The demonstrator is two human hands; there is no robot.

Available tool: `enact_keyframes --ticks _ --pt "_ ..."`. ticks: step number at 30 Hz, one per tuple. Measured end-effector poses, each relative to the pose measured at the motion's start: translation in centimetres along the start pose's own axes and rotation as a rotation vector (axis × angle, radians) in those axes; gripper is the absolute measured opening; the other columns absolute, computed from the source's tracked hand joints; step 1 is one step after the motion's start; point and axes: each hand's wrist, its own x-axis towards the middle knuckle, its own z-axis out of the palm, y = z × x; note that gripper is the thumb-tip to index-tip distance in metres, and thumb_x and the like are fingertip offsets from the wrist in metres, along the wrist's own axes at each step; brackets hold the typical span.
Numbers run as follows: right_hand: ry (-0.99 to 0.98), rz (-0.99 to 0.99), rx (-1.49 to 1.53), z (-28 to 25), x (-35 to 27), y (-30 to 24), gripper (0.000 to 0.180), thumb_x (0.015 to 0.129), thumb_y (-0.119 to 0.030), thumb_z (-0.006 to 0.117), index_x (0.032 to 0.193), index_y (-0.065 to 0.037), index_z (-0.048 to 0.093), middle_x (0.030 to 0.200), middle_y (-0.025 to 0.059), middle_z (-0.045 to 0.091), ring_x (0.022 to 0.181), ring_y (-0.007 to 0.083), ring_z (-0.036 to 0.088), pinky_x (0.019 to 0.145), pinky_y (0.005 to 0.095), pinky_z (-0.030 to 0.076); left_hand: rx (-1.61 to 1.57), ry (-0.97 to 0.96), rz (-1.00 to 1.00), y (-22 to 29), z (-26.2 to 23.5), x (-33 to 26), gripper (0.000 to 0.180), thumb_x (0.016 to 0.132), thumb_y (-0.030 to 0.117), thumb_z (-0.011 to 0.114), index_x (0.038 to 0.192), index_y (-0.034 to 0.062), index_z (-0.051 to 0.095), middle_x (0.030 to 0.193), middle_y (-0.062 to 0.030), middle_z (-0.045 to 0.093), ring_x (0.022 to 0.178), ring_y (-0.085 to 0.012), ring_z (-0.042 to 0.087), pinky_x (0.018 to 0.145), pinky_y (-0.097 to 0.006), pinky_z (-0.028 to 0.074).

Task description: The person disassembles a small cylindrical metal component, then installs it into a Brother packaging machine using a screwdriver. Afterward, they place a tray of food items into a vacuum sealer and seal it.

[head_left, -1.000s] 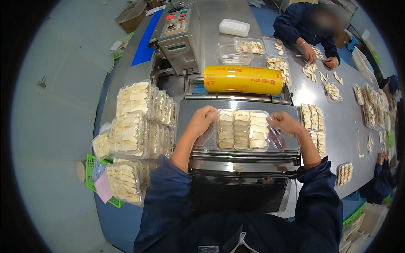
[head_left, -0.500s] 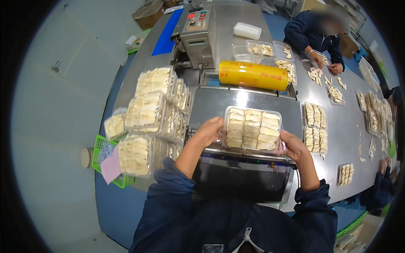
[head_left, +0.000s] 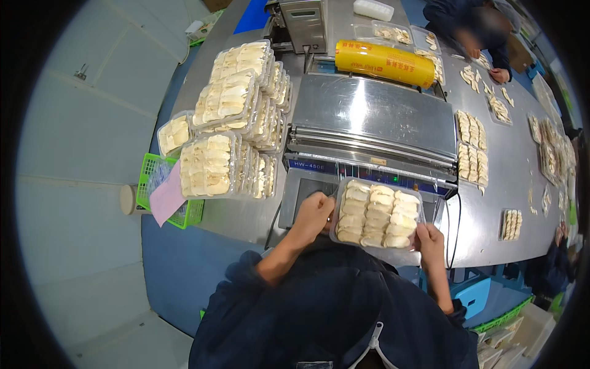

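Close in front of my body, a clear plastic tray of pale mushroom slices [head_left: 378, 215] is held between my two hands, its slices laid in three rows. At its left side my left hand [head_left: 315, 216] is closed, fingers curled at the rim. My right hand [head_left: 429, 238] pinches the right edge near the lower corner. Shiny clear film shows around the tray's edges. Beyond the tray stands a metal film-wrapping machine [head_left: 381, 114], with a yellow roll of wrap [head_left: 386, 63] lying across its back.
Stacked mushroom trays [head_left: 212, 163] stand left of the machine, beside a green basket [head_left: 195, 212] with a pink sheet [head_left: 167, 198]. To the right, more trays [head_left: 472, 163] and loose slices lie on the steel table [head_left: 491, 209]. A co-worker [head_left: 473, 31] handles slices at the far right.
My hands have brought the tray toward my body, off the machine's front edge. The view has shifted, so the machine and stacks sit higher in the picture.
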Motion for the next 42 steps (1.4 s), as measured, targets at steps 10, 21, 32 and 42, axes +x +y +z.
enact_keyframes --ticks 10,21,32,42 --pt "0.224 0.01 0.137 1.2 1.6 0.8 0.021 0.088 -0.017 0.057 0.07 -0.006 0.054 0.054 -0.0026 0.046 0.042 0.005 0.038 0.038 0.0202 0.029 0.28 0.133 0.392 -4.9 -1.0 4.9 0.026 0.09 0.02 0.05 0.078 -0.0021 0.055 0.064 -0.0059 0.056 0.054 -0.0173 0.053 0.051 -0.03 0.044" --pt "0.253 0.043 0.51 0.3 -3.2 6.5 0.018 0.09 -0.019 0.053 0.077 -0.007 0.056 0.052 -0.0052 0.042 0.038 0.0039 0.03 0.035 0.0197 0.023 -0.304 0.116 0.036 -7.6 2.0 0.3 0.029 0.091 0.022 0.047 0.074 -0.0002 0.056 0.063 -0.0048 0.056 0.048 -0.0161 0.05 0.048 -0.034 0.041" --pt "-0.399 0.302 0.753 0.3 -5.1 10.2 0.029 0.094 -0.021 0.048 0.119 -0.008 0.052 0.11 0.0065 0.058 0.097 0.0163 0.056 0.086 0.0328 0.047 -0.688 -0.547 -0.337 -3.6 5.3 -6.8 0.034 0.089 0.015 0.052 0.116 -0.0065 0.05 0.112 -0.0177 0.058 0.096 -0.0237 0.061 0.082 -0.034 0.053" --pt "-0.417 -0.25 0.435 -3.3 -4.9 -1.5 0.033 0.092 -0.023 0.052 0.113 0.003 0.053 0.1 0.0151 0.063 0.089 0.0222 0.063 0.08 0.0306 0.052 0.219 -0.601 0.102 -5.3 6.3 -6.5 0.034 0.092 0.017 0.049 0.12 -0.0018 0.051 0.119 -0.0128 0.055 0.105 -0.0204 0.055 0.092 -0.032 0.044"
